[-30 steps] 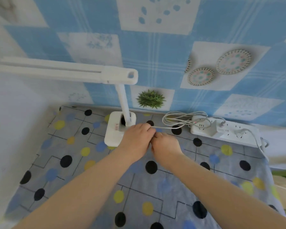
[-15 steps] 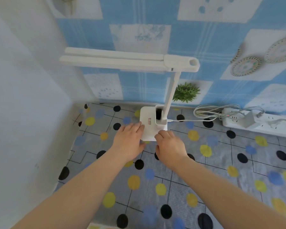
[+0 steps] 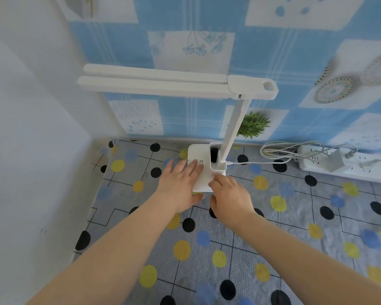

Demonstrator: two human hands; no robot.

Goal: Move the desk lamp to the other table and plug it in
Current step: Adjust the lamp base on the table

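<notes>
A plain white wall (image 3: 31, 128) closes the left side, meeting the blue-and-white patterned wallpaper (image 3: 185, 119) at the back corner. Below them lies the table, covered in a grey cloth (image 3: 229, 227) printed with black, yellow and blue dots and thin black lines. The left hand (image 3: 180, 183) reaches in from the lower left with its fingers straight and spread flat on top of the white base of the desk lamp (image 3: 204, 168), gripping nothing. The lamp stands upright near the back wall, its slim stem rising from a small cup-like holder at the right of the base and carrying a long double-bar head that stretches leftward above the table. The right hand (image 3: 228, 195) sits just beside the left one, its fingers bent and touching the near right corner of the base; whether they actually grasp the edge cannot be told. From the right side of the base a white cable (image 3: 251, 162) runs across the cloth to a loose coil (image 3: 290, 150) near the wall. The coil lies against a white power strip (image 3: 348, 170) at the far right, where a white adapter (image 3: 335, 160) sits on the sockets.
</notes>
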